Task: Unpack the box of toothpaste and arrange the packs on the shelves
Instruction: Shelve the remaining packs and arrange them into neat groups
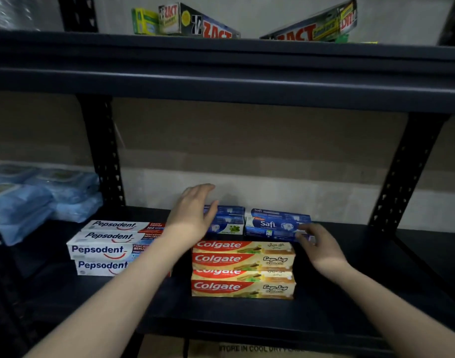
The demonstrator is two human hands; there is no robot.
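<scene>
I see the dark metal shelf [350, 301] filling most of the frame, its front lip running across the bottom and bare board open to the right of the packs and along the near edge. The upper shelf [221, 81] crosses the top third, leaving tall free room above the stacks. Perforated uprights stand at centre left and far right.

At left centre sit the Pepsodent packs [102, 250], stacked white boxes with blue lettering. Just right of them, centre frame, the Colgate packs [243, 270] form a red and gold stack, lettering readable, with "Herbal" faintly below a script name. Behind those, the blue Safi packs [275, 224] lie side by side toward the wall. At the top of the frame, black ZACT packs [203, 23] lie angled on the upper shelf. Blue wrapped bundles [40, 197] rest at the left edge. Low in the frame, a carton [260, 348] reads "STORE IN COOL DRY".

My left hand [192, 215] reaches in, fingers straight and spread, palm over the left Safi pack. My right hand [319, 244] pinches the right end of the right Safi pack with curled fingertips.
</scene>
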